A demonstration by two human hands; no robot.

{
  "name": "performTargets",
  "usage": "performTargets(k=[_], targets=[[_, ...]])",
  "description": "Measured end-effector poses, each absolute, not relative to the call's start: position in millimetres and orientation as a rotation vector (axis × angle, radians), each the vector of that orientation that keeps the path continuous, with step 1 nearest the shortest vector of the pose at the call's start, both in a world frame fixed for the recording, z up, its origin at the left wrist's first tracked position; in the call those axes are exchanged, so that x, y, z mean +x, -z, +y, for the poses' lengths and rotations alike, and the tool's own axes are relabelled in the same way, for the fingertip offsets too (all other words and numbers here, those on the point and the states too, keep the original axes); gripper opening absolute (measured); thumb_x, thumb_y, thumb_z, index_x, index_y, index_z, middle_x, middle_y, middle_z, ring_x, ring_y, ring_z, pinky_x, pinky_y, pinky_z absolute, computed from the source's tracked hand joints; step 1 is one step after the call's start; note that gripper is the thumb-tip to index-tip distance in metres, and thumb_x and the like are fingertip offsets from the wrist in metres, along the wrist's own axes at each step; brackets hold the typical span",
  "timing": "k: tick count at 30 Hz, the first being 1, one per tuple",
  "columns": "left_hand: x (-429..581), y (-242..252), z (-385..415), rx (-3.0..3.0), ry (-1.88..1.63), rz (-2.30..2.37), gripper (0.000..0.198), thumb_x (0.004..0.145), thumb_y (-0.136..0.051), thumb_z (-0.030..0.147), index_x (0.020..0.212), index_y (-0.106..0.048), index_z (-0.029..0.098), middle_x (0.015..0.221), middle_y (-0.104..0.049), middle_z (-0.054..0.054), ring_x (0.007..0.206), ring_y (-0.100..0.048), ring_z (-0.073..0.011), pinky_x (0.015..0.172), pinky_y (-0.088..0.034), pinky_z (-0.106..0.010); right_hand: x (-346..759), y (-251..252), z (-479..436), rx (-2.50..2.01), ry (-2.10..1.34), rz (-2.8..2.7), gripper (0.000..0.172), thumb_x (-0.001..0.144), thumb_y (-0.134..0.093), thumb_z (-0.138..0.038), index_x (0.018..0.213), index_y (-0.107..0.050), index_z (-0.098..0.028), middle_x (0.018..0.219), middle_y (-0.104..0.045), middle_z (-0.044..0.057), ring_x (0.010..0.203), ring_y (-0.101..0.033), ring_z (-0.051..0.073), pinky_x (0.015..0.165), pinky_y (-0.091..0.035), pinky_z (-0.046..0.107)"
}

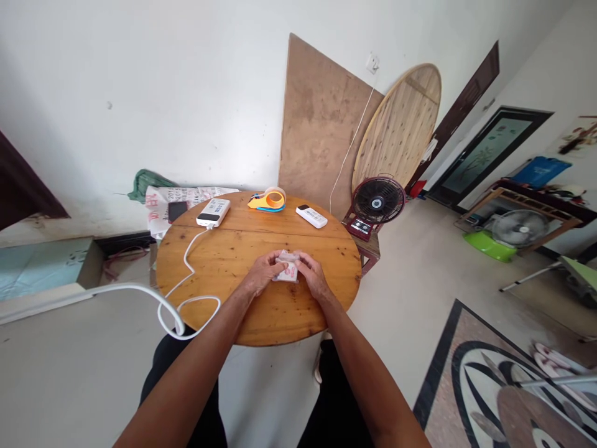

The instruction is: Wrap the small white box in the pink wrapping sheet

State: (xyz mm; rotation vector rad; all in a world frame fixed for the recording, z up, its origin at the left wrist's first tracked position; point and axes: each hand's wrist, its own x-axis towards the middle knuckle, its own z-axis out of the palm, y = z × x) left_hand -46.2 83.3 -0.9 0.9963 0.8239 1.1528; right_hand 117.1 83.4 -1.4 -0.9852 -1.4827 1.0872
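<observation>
A small white packet with red print (pixel 290 272), in what looks like clear plastic wrap, is at the near middle of the round wooden table (pixel 252 317). My left hand (pixel 265 272) grips its left side, with the thumb over the front. On the right side, my right hand (pixel 313 274) holds it with thumb and fingers closed. The undersides of the fingers are hidden, and the print is too small to read.
An orange and blue tape dispenser (pixel 268 200) stands at the table's back. To its left lies a white power bank (pixel 213 213) with a white cable (pixel 189 255); to its right, another white device (pixel 311 216). A dark red fan (pixel 377 202) stands beyond the right edge.
</observation>
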Motion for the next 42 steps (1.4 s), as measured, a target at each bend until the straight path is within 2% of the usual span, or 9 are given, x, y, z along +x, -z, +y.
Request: performTargets(k=[6,12,19,28,32,38,42], targets=[[-46.7,0.7,83.5,1.045,-1.118,0.809,0.052,0.057,-0.077,0.033,0.104,-0.063,0.014,0.088,-0.07,-0.002,0.071,-0.063,-0.0146,0.069,-0.05,-0.028,113.9,0.9,88.5,-1.07,-1.105,-1.379,0.033,0.078,-0.057,-0.045,0.094,-0.067,-0.019,0.095,-0.07,0.005,0.086,-0.063,0.02,0.08,-0.05,0.032],[-46.0,-0.3,83.9,1.059,-1.121,0.759,0.05,0.058,-0.076,0.031,0.103,-0.059,0.014,0.089,-0.068,-0.002,0.072,-0.063,-0.0145,0.069,-0.05,-0.027,106.4,-12.1,96.7,-1.215,-1.107,-1.394,0.028,0.072,-0.059,-0.042,0.077,-0.067,-0.017,0.076,-0.067,0.003,0.068,-0.058,0.017,0.062,-0.046,0.026],[-45.9,1.0,85.3,1.135,-1.132,0.716,0.044,0.061,-0.074,0.031,0.099,-0.058,0.015,0.087,-0.066,-0.002,0.074,-0.062,-0.0147,0.067,-0.05,-0.026,108.6,-32.1,94.1,-1.223,-1.014,-1.617,0.024,0.072,-0.058,-0.036,0.084,-0.067,-0.017,0.08,-0.066,0.0,0.075,-0.057,0.016,0.07,-0.045,0.026],[-46.7,6.0,87.5,1.115,-1.108,0.676,0.047,0.06,-0.074,0.03,0.102,-0.058,0.015,0.092,-0.068,-0.003,0.074,-0.063,-0.0151,0.064,-0.049,-0.025,112.9,-56.0,114.2,-1.324,-0.885,-1.871,0.02,0.072,-0.056,-0.033,0.067,-0.066,-0.017,0.064,-0.06,-0.002,0.063,-0.051,0.014,0.06,-0.039,0.023],[-47.3,2.8,85.4,1.091,-1.098,0.645,0.049,0.059,-0.075,0.03,0.102,-0.059,0.015,0.092,-0.068,-0.003,0.074,-0.064,-0.0151,0.067,-0.05,-0.026,109.1,-62.8,114.8,-1.316,-0.909,-1.913,0.02,0.071,-0.058,-0.033,0.068,-0.067,-0.016,0.063,-0.06,-0.002,0.06,-0.051,0.013,0.056,-0.037,0.022],[-48.6,0.0,84.1,1.079,-1.072,0.651,0.051,0.058,-0.077,0.032,0.103,-0.059,0.014,0.087,-0.068,-0.002,0.07,-0.062,-0.0136,0.063,-0.047,-0.024,110.6,-63.4,105.8,-1.309,-0.8,-2.02,0.021,0.075,-0.057,-0.032,0.071,-0.072,-0.018,0.064,-0.064,-0.002,0.061,-0.053,0.013,0.055,-0.037,0.021],[-49.7,2.2,84.9,1.068,-1.089,0.672,0.046,0.057,-0.078,0.034,0.094,-0.062,0.014,0.08,-0.067,-0.001,0.068,-0.062,-0.0137,0.064,-0.047,-0.025,112.2,-61.3,97.6,-1.287,-0.713,-2.072,0.02,0.077,-0.059,-0.032,0.077,-0.076,-0.02,0.068,-0.069,-0.001,0.064,-0.059,0.015,0.059,-0.041,0.022]])
